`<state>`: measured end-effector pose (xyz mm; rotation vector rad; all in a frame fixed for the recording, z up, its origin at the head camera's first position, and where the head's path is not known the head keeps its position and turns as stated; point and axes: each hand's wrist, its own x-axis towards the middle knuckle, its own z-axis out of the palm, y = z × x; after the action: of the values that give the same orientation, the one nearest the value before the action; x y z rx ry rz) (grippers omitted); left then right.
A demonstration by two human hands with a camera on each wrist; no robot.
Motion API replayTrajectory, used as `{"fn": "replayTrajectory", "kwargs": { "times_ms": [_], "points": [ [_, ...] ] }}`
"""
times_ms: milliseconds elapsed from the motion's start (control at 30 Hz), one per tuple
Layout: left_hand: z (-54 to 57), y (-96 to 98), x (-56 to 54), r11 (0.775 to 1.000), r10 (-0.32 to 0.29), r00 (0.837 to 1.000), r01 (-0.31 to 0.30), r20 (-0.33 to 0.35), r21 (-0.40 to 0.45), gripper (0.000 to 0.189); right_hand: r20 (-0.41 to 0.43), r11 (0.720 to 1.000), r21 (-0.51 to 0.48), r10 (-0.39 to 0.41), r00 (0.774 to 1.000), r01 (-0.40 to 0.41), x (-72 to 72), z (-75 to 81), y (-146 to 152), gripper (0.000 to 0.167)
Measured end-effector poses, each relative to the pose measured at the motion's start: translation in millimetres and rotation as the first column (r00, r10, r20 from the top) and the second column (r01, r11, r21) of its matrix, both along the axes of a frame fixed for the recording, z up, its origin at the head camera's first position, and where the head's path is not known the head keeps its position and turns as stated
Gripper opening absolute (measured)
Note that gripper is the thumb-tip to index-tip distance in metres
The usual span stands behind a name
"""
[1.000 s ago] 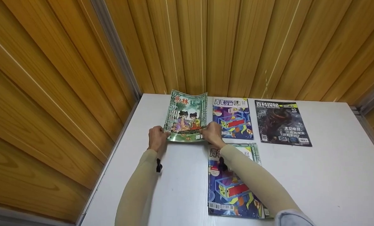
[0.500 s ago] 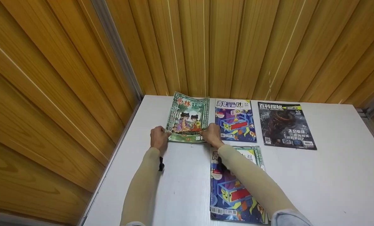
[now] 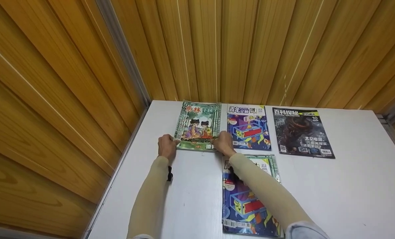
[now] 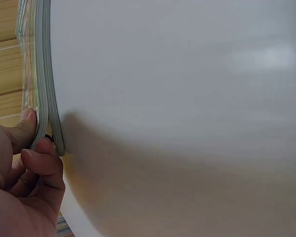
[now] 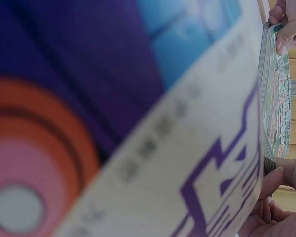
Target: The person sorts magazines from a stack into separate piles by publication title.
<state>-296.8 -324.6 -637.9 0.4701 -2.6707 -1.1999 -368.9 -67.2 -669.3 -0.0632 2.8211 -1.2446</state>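
Note:
A green magazine (image 3: 199, 116) with two cartoon children on its cover lies at the back left of the white table, close to the wall. My left hand (image 3: 166, 146) pinches its lower left corner, thumb on top and fingers curled under. At the lower right corner, my right hand (image 3: 223, 142) grips it likewise. In the left wrist view the page edges (image 4: 43, 74) split into two layers near the left hand (image 4: 32, 173). Up close in the right wrist view, a purple and white cover (image 5: 212, 187) fills much of the picture, with the right hand (image 5: 266, 212) beyond it.
Right of the green magazine lies a purple magazine (image 3: 248, 131), then a dark magazine (image 3: 301, 129). Under my right forearm is a pile of magazines (image 3: 240, 209), purple cover on top. Wooden panelling (image 3: 233, 49) bounds the white table (image 3: 190, 192) behind and on the left.
The green magazine's raised, curled upper edge has come down and its cover lies flatter. Both hands keep hold of the lower corners, almost in place. The head view has shifted slightly.

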Motion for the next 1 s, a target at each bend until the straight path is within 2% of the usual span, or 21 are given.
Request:
{"fn": "replayTrajectory", "kwargs": {
  "times_ms": [200, 367, 400, 500, 600, 633, 800, 867, 1000],
  "points": [
    [2.6, 1.8, 1.3, 1.0, 0.013, 0.999, -0.013, 0.029, -0.028, 0.048, -0.02, 1.0, -0.006, -0.003, 1.0, 0.003, -2.9, -7.2, 1.2, 0.041],
    [1.3, 2.5, -0.3, 0.998, 0.023, 0.999, -0.021, 0.025, -0.06, 0.051, -0.048, 1.0, -0.007, -0.007, 0.999, 0.006, -1.2, -8.6, 0.1, 0.052],
    [-8.1, -1.6, -5.1, 0.998, 0.013, 1.0, -0.012, 0.005, -0.057, 0.049, -0.056, 1.0, 0.001, -0.008, 0.998, 0.008, -0.2, -8.1, -0.5, 0.054],
    [-10.1, -1.4, -5.5, 0.997, 0.029, 1.0, -0.029, 0.004, -0.071, 0.038, -0.073, 1.0, 0.025, -0.007, 0.997, 0.009, 1.3, -6.5, -2.0, 0.056],
    [-8.1, 1.7, -4.3, 0.995, 0.03, 0.999, -0.028, 0.019, -0.095, 0.03, -0.097, 0.999, 0.052, -0.009, 0.995, 0.014, 3.3, -2.3, -1.1, 0.055],
    [1.1, 6.7, 0.6, 0.993, 0.041, 0.998, -0.036, 0.042, -0.112, 0.029, -0.105, 0.998, 0.06, -0.01, 0.994, 0.016, 3.4, -1.8, -0.4, 0.056],
    [2.5, 8.6, 2.4, 0.988, 0.041, 0.996, -0.028, 0.084, -0.149, 0.025, -0.158, 0.997, 0.079, 0.01, 0.987, 0.003, -0.5, -10.4, 7.1, 0.054],
    [2.4, 7.5, 3.5, 0.986, 0.046, 0.994, -0.03, 0.096, -0.162, 0.024, -0.16, 0.998, 0.054, 0.02, 0.987, -0.011, 5.2, -5.7, 9.3, 0.051],
    [3.9, 5.2, 8.6, 0.98, 0.054, 0.995, -0.037, 0.081, -0.193, 0.024, -0.152, 0.999, -0.036, 0.023, 0.988, -0.029, 34.5, 28.4, 12.1, 0.047]
  ]
}}
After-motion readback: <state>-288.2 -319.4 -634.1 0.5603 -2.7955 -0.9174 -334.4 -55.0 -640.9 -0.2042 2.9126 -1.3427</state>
